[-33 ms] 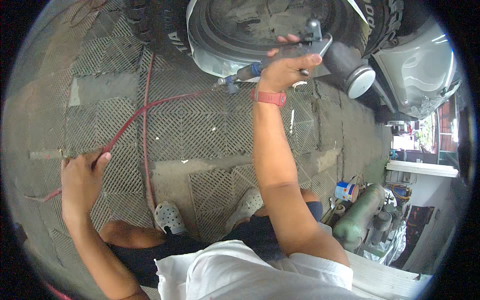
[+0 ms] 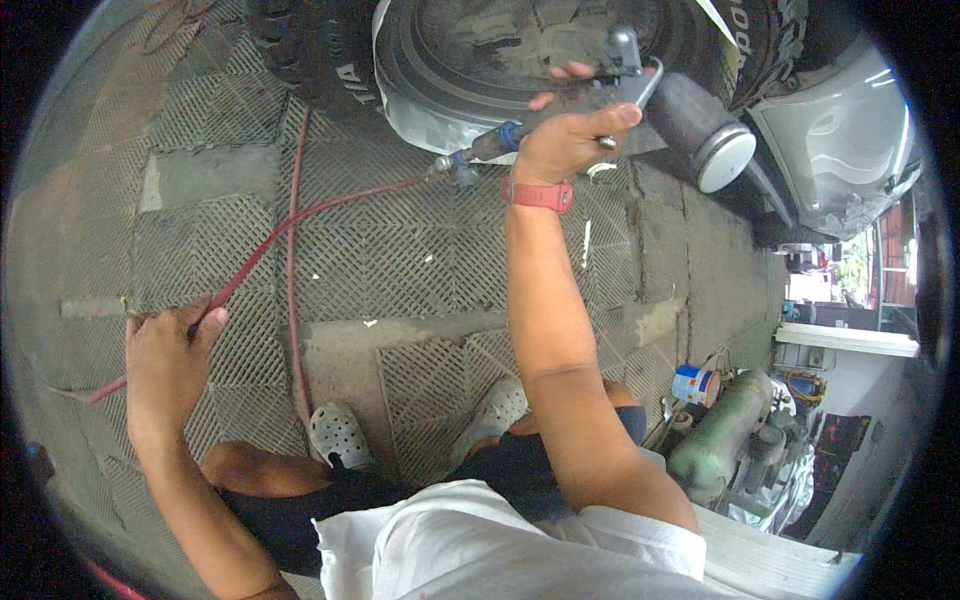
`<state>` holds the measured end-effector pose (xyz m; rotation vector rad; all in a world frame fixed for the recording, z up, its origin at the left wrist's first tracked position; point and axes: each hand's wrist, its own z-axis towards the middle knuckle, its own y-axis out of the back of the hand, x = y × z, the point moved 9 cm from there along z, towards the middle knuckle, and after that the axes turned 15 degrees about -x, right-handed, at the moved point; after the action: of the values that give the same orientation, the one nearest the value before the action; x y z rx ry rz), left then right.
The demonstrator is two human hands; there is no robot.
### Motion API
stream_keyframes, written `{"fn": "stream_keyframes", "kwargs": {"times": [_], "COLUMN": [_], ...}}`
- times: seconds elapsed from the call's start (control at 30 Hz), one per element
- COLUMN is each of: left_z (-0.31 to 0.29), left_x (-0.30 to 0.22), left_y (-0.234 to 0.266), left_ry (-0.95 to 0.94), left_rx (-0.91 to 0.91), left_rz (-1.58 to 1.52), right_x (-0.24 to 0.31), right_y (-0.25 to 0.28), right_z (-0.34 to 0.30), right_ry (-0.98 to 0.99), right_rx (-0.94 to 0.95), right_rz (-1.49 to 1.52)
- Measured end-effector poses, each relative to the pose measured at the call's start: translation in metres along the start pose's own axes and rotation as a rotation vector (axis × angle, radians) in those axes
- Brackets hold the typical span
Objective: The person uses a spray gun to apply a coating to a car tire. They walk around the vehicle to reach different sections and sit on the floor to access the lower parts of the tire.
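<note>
My right hand (image 2: 577, 142), with a red watch on the wrist, is closed round the handle of a spray gun (image 2: 622, 60). The gun has a dark cup with a white lid (image 2: 727, 162), tilted out to the right. It is held in front of a wheel (image 2: 430, 75) with pale masking sheet (image 2: 400, 110) around the rim. A red air hose (image 2: 340, 199) runs from the blue fitting (image 2: 490, 146) below the gun's handle across to my left hand (image 2: 172, 355). The fingers of that hand are wrapped round the hose at the left.
A second hose (image 2: 292, 260) lies along the ribbed floor tiles (image 2: 400, 255) near my feet. At the right are a grey car body panel (image 2: 840, 140), a green compressor tank (image 2: 722, 435) and a blue and white can (image 2: 694, 384). A tyre (image 2: 320, 50) borders the wheel.
The spray gun has shifted slightly, its cup a little farther right and its head a little to the left and up. My left hand has barely moved on the hose.
</note>
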<state>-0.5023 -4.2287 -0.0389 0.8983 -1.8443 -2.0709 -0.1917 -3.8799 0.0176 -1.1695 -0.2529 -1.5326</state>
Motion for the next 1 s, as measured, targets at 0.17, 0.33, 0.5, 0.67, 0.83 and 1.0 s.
{"fn": "stream_keyframes", "kwargs": {"times": [0.17, 0.33, 0.5, 0.67, 0.83, 1.0], "left_z": [-0.014, -0.021, -0.025, -0.029, -0.03, -0.034], "left_x": [-0.036, -0.062, -0.058, -0.062, -0.059, -0.061], "left_y": [-0.004, 0.001, 0.007, 0.018, 0.016, 0.012], "left_ry": [-0.084, -0.11, -0.088, -0.06, -0.096, -0.057], "left_rx": [0.079, 0.075, 0.026, 0.034, 0.007, 0.1], "left_rz": [0.061, 0.118, 0.067, 0.09, 0.114, 0.094], "right_x": [0.006, -0.003, -0.009, -0.039, -0.051, -0.038], "right_y": [-0.024, -0.001, 0.036, 0.085, 0.104, 0.084], "right_z": [-0.014, 0.005, 0.043, 0.047, 0.034, 0.039], "right_ry": [-0.062, -0.057, 0.0, -0.11, -0.113, -0.071], "right_rx": [0.322, 0.208, -0.083, -0.353, -0.426, -0.317], "right_rz": [0.152, 0.165, 0.095, -0.055, -0.152, -0.066]}}
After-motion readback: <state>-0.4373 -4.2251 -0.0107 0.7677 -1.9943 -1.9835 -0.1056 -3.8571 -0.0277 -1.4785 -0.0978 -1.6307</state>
